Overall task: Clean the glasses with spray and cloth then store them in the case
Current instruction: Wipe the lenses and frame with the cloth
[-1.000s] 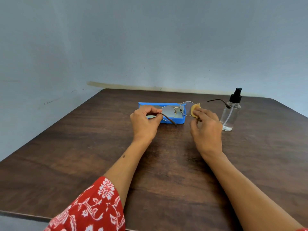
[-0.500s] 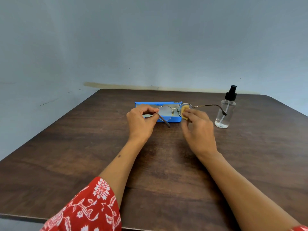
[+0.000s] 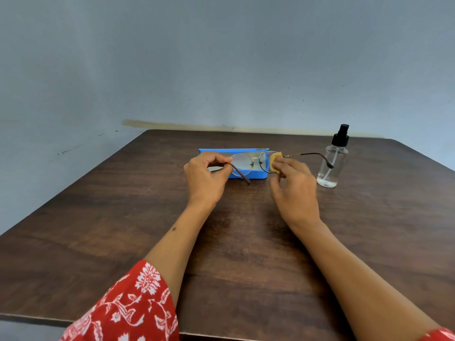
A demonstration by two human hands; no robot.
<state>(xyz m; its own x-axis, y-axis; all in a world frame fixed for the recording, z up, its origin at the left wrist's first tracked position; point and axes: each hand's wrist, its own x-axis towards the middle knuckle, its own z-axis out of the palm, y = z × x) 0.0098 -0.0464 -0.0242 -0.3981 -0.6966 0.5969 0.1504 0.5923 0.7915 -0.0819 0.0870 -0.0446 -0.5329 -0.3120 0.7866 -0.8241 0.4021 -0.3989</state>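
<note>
Head view: glasses point(image 3: 248, 161) held above the table point(image 3: 123, 217), long axis running 9 to 3 o'clock, in front of the blue case point(image 3: 256, 175). Left hand point(image 3: 205, 177) pinches one temple; right hand point(image 3: 294, 185) pinches the yellow cloth point(image 3: 274, 159) onto a lens. Spray bottle point(image 3: 332, 161) stands at 3 o'clock.

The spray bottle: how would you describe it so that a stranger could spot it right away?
Start from the dark wooden table and look toward its far right part, just right of the person's right hand. There the spray bottle stands upright. It is the only clear, see-through thing with a black pump top, unlike the flat blue case to its left.
</note>
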